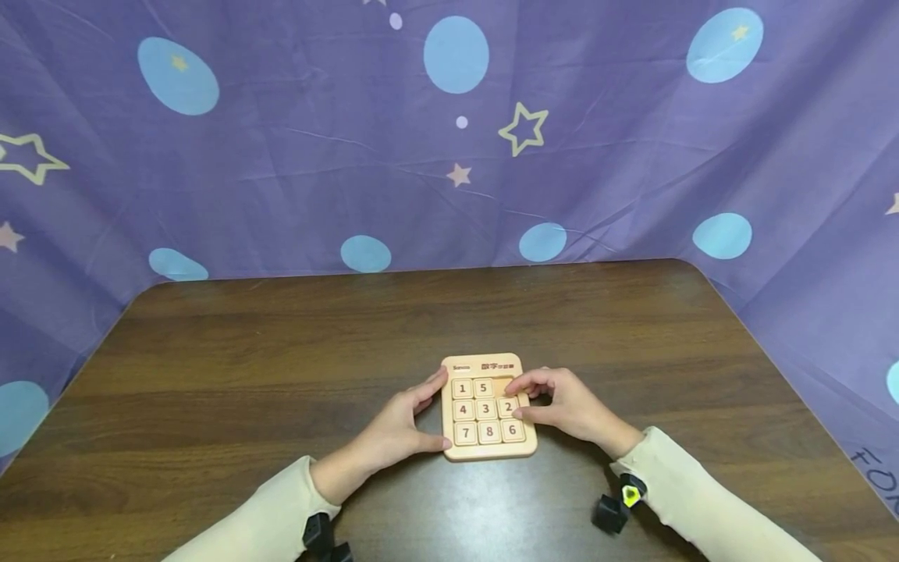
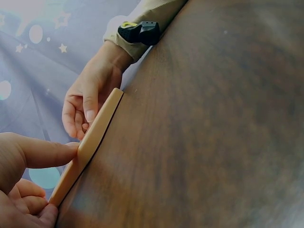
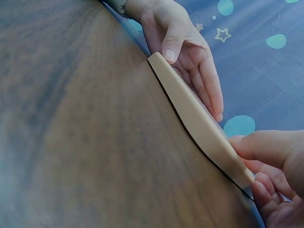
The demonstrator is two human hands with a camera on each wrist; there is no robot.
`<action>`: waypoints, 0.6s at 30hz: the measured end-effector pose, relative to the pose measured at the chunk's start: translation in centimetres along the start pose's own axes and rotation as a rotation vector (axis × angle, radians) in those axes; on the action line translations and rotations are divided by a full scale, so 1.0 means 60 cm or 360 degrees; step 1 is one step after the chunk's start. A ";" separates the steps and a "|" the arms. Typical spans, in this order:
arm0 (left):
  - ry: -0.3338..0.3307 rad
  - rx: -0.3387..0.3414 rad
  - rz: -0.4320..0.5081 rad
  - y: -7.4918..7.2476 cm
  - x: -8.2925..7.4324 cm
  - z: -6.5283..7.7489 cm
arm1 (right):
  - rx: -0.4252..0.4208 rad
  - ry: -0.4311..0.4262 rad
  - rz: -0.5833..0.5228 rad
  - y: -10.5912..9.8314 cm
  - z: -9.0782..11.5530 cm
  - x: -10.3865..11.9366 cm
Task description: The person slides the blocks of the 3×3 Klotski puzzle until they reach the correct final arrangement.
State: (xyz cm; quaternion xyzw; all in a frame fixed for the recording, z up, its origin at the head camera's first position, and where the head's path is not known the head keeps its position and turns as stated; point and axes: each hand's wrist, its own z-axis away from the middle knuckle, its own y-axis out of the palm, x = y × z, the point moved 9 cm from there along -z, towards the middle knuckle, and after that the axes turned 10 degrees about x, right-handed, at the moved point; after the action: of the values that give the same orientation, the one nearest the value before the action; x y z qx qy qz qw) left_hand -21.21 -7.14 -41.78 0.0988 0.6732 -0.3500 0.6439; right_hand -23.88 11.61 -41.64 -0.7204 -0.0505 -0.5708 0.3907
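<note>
A pale wooden number slide puzzle (image 1: 489, 451) lies flat on the table, its tiles reading 1, 5, a gap, then 4, 3, 2, then 7, 8, 6. My left hand (image 1: 393, 425) holds it along the left side, thumb at the lower corner and fingers against the upper edge. On the right side, the thumb of my right hand (image 1: 570, 406) touches the 2 tile (image 1: 508, 406), while the index finger reaches over the gap in the top right. Both wrist views show the puzzle's frame edge-on, (image 2: 90, 142) between the two hands.
The brown wooden table (image 1: 281, 343) stretches around the puzzle on all sides. Behind it hangs a purple cloth (image 1: 295, 179) with stars and blue spots. Black devices are strapped at both sleeve cuffs, the right one (image 1: 611, 513) close above the tabletop.
</note>
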 end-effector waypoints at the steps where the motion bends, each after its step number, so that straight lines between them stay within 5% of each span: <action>1: 0.0000 -0.0001 -0.0002 0.000 0.000 0.000 | -0.0002 0.0003 0.0000 0.000 0.000 -0.001; 18: -0.0025 -0.0015 -0.0010 -0.001 0.000 0.000 | -0.0061 0.0068 -0.0048 -0.008 -0.012 -0.008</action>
State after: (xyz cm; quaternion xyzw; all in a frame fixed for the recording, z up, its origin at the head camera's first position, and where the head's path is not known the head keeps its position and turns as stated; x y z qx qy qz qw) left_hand -21.24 -7.15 -41.75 0.0911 0.6701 -0.3496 0.6485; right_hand -24.87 11.70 -41.78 -0.7145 -0.0421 -0.5928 0.3691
